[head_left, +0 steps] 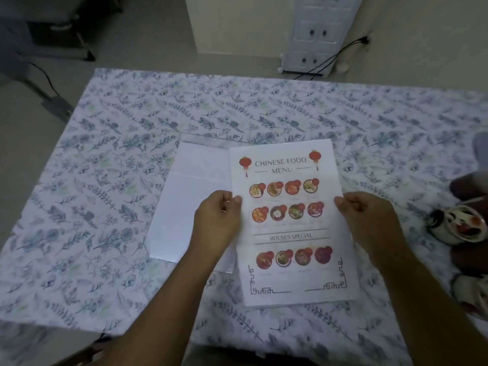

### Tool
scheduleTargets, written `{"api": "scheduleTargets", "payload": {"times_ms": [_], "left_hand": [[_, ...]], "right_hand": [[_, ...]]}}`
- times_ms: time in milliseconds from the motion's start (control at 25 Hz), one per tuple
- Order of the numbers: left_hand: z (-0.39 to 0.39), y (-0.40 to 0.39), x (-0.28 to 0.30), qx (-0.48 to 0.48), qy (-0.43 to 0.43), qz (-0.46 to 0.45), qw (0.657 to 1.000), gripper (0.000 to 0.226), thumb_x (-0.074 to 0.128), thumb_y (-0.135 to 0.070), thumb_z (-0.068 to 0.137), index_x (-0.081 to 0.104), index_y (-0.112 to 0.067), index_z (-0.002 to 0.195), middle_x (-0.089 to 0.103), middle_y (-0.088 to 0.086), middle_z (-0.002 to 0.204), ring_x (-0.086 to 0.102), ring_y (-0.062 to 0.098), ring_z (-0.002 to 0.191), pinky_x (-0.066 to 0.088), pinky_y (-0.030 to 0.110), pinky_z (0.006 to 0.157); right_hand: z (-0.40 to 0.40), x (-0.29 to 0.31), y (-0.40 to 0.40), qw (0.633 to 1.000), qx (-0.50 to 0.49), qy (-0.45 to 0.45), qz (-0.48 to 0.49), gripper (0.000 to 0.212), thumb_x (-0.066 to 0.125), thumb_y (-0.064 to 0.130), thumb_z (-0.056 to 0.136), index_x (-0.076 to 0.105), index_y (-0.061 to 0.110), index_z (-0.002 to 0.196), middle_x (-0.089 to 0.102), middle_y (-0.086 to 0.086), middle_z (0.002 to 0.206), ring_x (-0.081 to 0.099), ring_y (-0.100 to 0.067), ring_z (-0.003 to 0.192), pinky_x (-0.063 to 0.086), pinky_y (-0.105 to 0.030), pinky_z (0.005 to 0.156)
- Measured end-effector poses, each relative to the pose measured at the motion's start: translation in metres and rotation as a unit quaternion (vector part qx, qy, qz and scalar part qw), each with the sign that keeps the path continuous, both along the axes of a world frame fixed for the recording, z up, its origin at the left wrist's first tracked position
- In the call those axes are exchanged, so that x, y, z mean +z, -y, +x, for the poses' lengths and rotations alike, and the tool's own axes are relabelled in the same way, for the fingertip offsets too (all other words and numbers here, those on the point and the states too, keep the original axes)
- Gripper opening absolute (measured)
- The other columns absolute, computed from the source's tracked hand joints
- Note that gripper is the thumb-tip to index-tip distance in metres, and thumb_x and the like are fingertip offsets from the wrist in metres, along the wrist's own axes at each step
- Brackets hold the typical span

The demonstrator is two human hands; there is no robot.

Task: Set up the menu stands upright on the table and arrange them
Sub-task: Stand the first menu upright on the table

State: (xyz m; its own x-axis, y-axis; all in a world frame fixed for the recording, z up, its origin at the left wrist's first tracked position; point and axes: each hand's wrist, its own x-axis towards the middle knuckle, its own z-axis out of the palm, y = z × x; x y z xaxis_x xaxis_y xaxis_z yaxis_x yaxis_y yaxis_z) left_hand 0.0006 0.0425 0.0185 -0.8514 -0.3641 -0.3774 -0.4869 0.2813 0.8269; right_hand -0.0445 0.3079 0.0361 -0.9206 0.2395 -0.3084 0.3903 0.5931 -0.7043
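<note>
A printed Chinese food menu point(291, 228) in a clear stand is held flat-tilted above the table, its text facing me. My left hand point(219, 220) pinches its left edge and my right hand point(369, 220) pinches its right edge, both at mid height. Under and to the left of it a second stand point(184, 202) lies flat on the floral tablecloth point(105, 154), showing only a blank white face. Part of that second stand is hidden behind the menu and my left hand.
At the right edge of the table lie dark and white rounded objects point(459, 225), partly cut off by the frame. Beyond the table's far edge stand a white cabinet point(317, 33) with cables, and dark furniture at the far left.
</note>
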Motion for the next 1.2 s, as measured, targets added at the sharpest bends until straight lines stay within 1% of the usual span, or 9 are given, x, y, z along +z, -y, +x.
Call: {"api": "scheduleTargets", "payload": {"times_ms": [160,280,440,720,840,920,1000,1080,1200], "left_hand": [[-0.01,-0.061,0.05,-0.031,-0.123,0.002,0.992,0.027,0.052,-0.042,0.1,0.073,-0.025,0.097,0.079,-0.008,0.095,0.076,0.017,0.09,0.064,0.048,0.082],[-0.017,-0.097,0.062,-0.043,-0.184,0.003,0.982,0.026,0.052,-0.038,0.103,0.075,-0.026,0.103,0.078,-0.012,0.096,0.074,0.01,0.093,0.064,0.042,0.084],[-0.009,-0.121,0.047,-0.045,-0.217,0.001,0.975,0.022,0.053,-0.031,0.105,0.075,-0.033,0.106,0.078,-0.019,0.1,0.073,0.001,0.095,0.064,0.032,0.084],[-0.004,-0.127,0.032,-0.014,-0.224,-0.009,0.974,0.026,0.053,-0.032,0.105,0.076,-0.022,0.11,0.078,-0.011,0.101,0.073,0.006,0.096,0.062,0.028,0.082],[-0.003,-0.13,0.036,-0.008,-0.214,-0.026,0.976,0.028,0.051,-0.033,0.106,0.075,-0.019,0.108,0.077,-0.011,0.096,0.072,0.009,0.092,0.057,0.019,0.075],[0.005,-0.127,0.04,-0.024,-0.199,-0.057,0.978,0.031,0.048,-0.034,0.107,0.074,-0.02,0.116,0.077,-0.012,0.105,0.071,0.007,0.1,0.055,0.017,0.08],[0.02,-0.115,0.042,-0.046,-0.199,-0.104,0.973,0.038,0.045,-0.038,0.107,0.069,-0.022,0.133,0.072,-0.008,0.13,0.065,0.008,0.122,0.052,0.025,0.102],[0.039,-0.095,0.041,-0.067,-0.198,-0.166,0.964,0.044,0.044,-0.04,0.107,0.061,-0.022,0.144,0.061,-0.005,0.148,0.05,0.011,0.142,0.038,0.033,0.119],[0.063,-0.056,0.038,-0.095,-0.169,-0.252,0.948,0.054,0.038,-0.044,0.105,0.051,-0.02,0.152,0.048,-0.004,0.16,0.031,0.011,0.154,0.016,0.032,0.128]], "right_hand": [[0.019,0.044,-0.063,0.985,-0.059,-0.157,-0.04,0.004,0.068,0.023,0.095,0.066,0.023,0.098,0.067,0.013,0.078,0.068,-0.009,0.071,0.055,-0.027,0.062],[0.022,0.042,-0.091,0.969,-0.122,-0.202,-0.079,0.005,0.067,0.019,0.096,0.066,0.015,0.099,0.066,0.012,0.08,0.065,-0.002,0.071,0.051,-0.007,0.056],[0.028,0.015,-0.103,0.959,-0.138,-0.218,-0.12,0.005,0.065,0.016,0.097,0.064,0.013,0.094,0.067,0.012,0.082,0.068,0.01,0.071,0.049,-0.006,0.058],[0.033,0.008,-0.104,0.956,-0.114,-0.246,-0.11,0.008,0.064,0.015,0.097,0.065,0.008,0.094,0.064,0.011,0.078,0.061,0.018,0.066,0.045,-0.002,0.055],[0.035,0.011,-0.103,0.962,-0.099,-0.234,-0.104,0.018,0.061,0.02,0.099,0.069,0.004,0.105,0.069,0.003,0.086,0.071,-0.004,0.085,0.046,-0.006,0.06],[0.049,0.013,-0.103,0.973,-0.055,-0.216,-0.066,0.034,0.055,0.027,0.102,0.065,0.007,0.127,0.07,-0.008,0.117,0.066,-0.024,0.112,0.053,-0.021,0.082],[0.073,0.016,-0.099,0.972,-0.011,-0.235,0.006,0.047,0.051,0.035,0.103,0.053,0.011,0.144,0.058,-0.009,0.143,0.051,-0.026,0.133,0.045,-0.039,0.105],[0.097,0.017,-0.082,0.958,0.059,-0.272,0.065,0.051,0.048,0.039,0.101,0.054,0.012,0.143,0.058,-0.007,0.143,0.048,-0.025,0.134,0.041,-0.043,0.109],[0.108,0.008,-0.03,0.944,0.2,-0.248,0.088,0.056,0.042,0.048,0.1,0.054,0.016,0.144,0.058,-0.002,0.146,0.048,-0.021,0.138,0.04,-0.046,0.113]]}}
